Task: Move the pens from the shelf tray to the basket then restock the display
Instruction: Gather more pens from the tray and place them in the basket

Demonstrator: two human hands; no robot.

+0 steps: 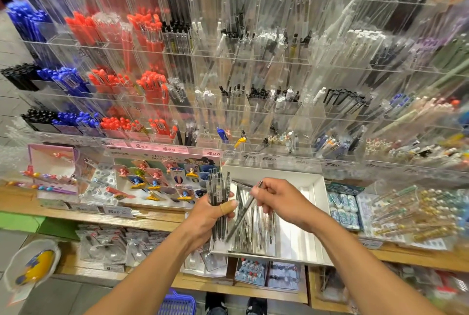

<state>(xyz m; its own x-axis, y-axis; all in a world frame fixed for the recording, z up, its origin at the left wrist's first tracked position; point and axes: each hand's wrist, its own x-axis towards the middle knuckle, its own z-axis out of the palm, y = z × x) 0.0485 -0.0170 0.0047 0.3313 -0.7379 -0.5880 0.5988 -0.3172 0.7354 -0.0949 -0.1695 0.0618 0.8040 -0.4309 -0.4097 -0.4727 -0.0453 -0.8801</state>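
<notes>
left hand (206, 215) — fingers curled round a bundle of pens (217, 189), upright, over the left edge of the white tray (320, 203) | right hand (281, 201) — pinches one pen (242, 215), tilted, just right of the bundle | more pens lie in the tray | blue basket (177, 302) near, on the floor

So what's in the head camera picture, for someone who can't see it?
A left hand grips a bunch of pens while the right hand pinches one pen over a white tray. A blue basket sits on the floor below.
</notes>
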